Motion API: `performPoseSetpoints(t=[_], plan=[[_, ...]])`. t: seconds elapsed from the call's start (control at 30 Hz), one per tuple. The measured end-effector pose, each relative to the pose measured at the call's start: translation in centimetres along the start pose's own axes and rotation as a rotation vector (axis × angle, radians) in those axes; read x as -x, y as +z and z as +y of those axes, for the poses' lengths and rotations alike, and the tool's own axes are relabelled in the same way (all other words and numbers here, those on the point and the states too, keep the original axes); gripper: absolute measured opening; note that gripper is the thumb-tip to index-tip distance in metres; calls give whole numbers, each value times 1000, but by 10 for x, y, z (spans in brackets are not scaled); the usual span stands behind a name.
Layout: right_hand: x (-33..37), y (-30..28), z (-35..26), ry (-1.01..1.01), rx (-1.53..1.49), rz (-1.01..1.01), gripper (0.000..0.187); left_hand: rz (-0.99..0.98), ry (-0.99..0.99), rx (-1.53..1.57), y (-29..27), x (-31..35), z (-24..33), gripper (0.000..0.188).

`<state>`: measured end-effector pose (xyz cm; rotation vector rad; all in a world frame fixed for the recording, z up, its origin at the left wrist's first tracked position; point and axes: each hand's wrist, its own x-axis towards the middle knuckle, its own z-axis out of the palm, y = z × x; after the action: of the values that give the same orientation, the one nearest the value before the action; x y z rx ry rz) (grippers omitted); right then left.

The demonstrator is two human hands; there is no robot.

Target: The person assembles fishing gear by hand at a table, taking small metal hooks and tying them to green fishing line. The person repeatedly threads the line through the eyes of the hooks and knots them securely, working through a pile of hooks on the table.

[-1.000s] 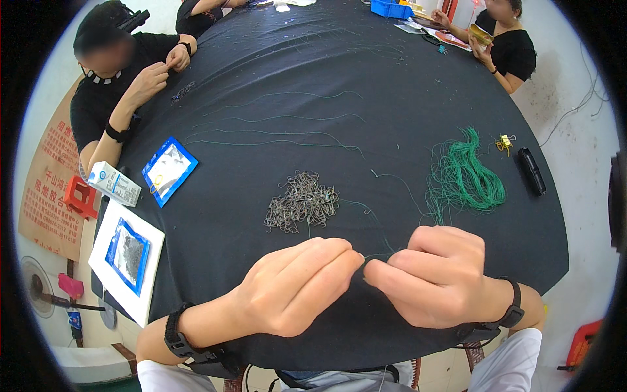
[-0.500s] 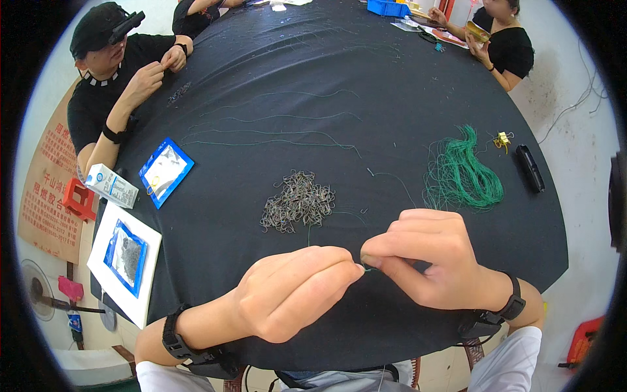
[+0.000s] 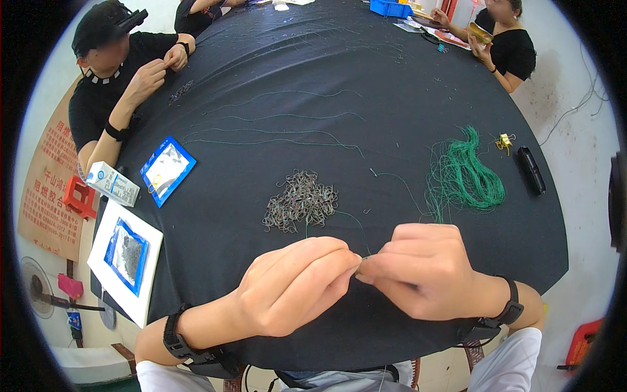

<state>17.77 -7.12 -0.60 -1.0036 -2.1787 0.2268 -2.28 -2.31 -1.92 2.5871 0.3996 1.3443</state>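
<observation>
My left hand (image 3: 294,284) and my right hand (image 3: 428,271) meet fingertip to fingertip over the near part of the table, both closed in a pinch. A thin green fishing line (image 3: 358,224) runs down from the hook pile to the pinched fingers. Another stretch of it drops behind my left hand. Whether a hook is also between the fingertips is hidden. Just beyond my hands lies a heap of small dark metal fish hooks (image 3: 300,201). Past my right hand, a loose bundle of green fishing line (image 3: 467,173) is spread on the cloth.
On the black tablecloth (image 3: 261,72) lie several single lines, a yellow clip (image 3: 504,142) and a black case (image 3: 530,170). To the left are a blue-edged packet (image 3: 168,171), a white carton (image 3: 112,183) and a white board (image 3: 149,261) bearing another packet. Other people sit around the far side.
My right hand has come down and in, its fingertips now against the left ones. My left hand has shifted slightly, and the line by the hooks now arches toward the fingers.
</observation>
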Motion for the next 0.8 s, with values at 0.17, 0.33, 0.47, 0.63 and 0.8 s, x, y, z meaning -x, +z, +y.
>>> performPoseSetpoints(t=[0.17,0.33,0.47,0.63,0.8], plan=[[0,1,-11,-194,264,135,24,-34,69,12,3,-3,-4,22],[-7,-11,-10,-205,316,194,27,-73,126,46,1,-2,-2,23],[-5,-12,-1,-97,212,146,25,-89,159,85,-1,-3,-2,22],[-6,-9,3,28,-36,98,16,-55,82,136,-1,-2,-2,25],[-4,-3,6,148,-265,40,11,-35,-34,162,0,1,1,26]])
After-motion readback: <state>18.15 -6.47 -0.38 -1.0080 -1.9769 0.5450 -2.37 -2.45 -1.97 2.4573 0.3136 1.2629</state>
